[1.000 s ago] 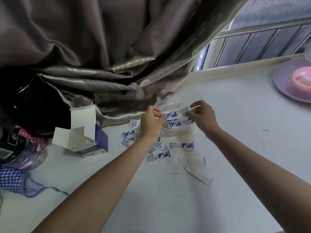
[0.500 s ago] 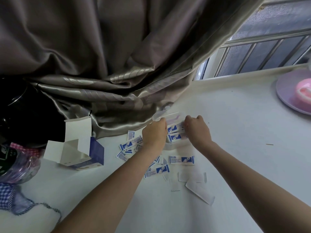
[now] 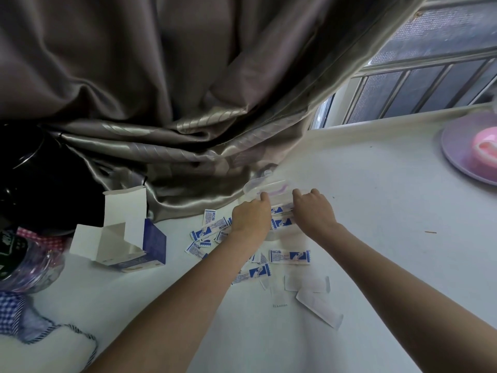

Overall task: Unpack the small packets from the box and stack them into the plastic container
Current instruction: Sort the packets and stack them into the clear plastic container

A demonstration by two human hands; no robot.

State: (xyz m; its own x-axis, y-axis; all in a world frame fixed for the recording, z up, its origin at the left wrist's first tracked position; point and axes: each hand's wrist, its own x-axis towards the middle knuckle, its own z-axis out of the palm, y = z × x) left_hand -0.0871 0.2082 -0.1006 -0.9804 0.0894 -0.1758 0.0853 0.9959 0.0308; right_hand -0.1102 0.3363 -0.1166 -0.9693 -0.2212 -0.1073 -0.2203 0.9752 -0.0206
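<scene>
A clear plastic container [image 3: 269, 187] with its lid tipped open stands at the curtain's foot. Blue-and-white packets [image 3: 281, 222] lie inside it, between my hands. My left hand [image 3: 251, 218] and my right hand [image 3: 313, 211] are knuckles up, fingers curled down onto the two ends of those packets inside the container. Several loose packets [image 3: 290, 256] are scattered on the white table [image 3: 376, 211] just in front of and left of the container. The open blue-and-white box [image 3: 129, 238] stands to the left, flaps up.
A grey curtain [image 3: 188, 103] drapes onto the table behind the container. White paper strips [image 3: 320, 308] lie near my right forearm. A purple plate [image 3: 457, 146] with a pink object [image 3: 486, 146] sits far right. A plastic bottle [image 3: 24, 262] and checked cloth [image 3: 10, 310] lie at left.
Both hands held a packet by its ends above the container, then lowered it inside. They have closed toward each other over the container. The view has tilted up.
</scene>
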